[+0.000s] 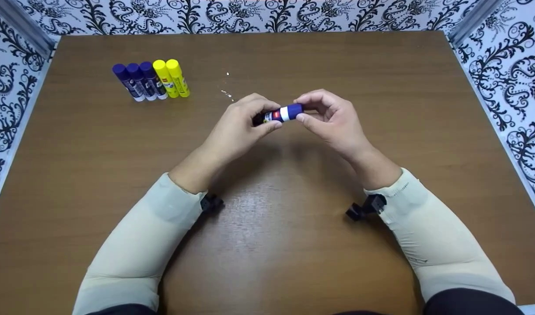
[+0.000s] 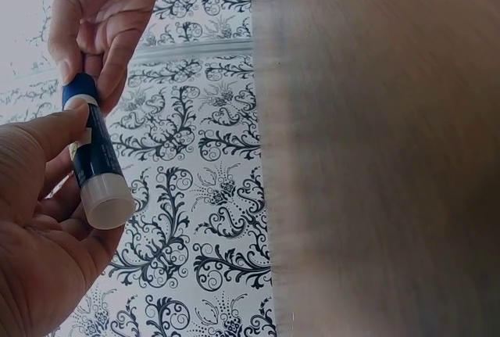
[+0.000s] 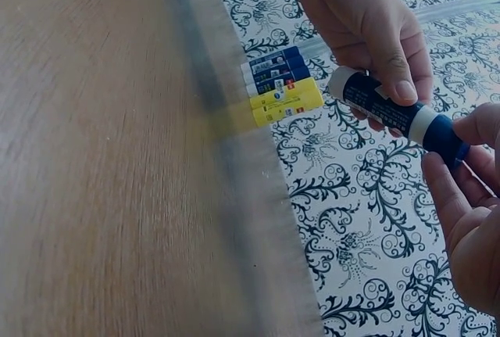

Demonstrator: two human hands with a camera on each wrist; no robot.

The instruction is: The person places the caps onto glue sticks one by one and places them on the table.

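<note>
A dark blue glue stick is held between both hands above the middle of the table. My left hand grips its body, thumb on the near side. The fingertips of my right hand pinch the blue cap at the other end. A white band shows between cap and label, with the cap in line with the body. In the left wrist view, the white base of the glue stick points toward the camera. The right wrist view shows the left thumb pressed along the label.
Three blue glue sticks and two yellow glue sticks lie side by side at the back left of the brown table. Small white crumbs lie behind the left hand. Patterned black-and-white sheeting borders the table.
</note>
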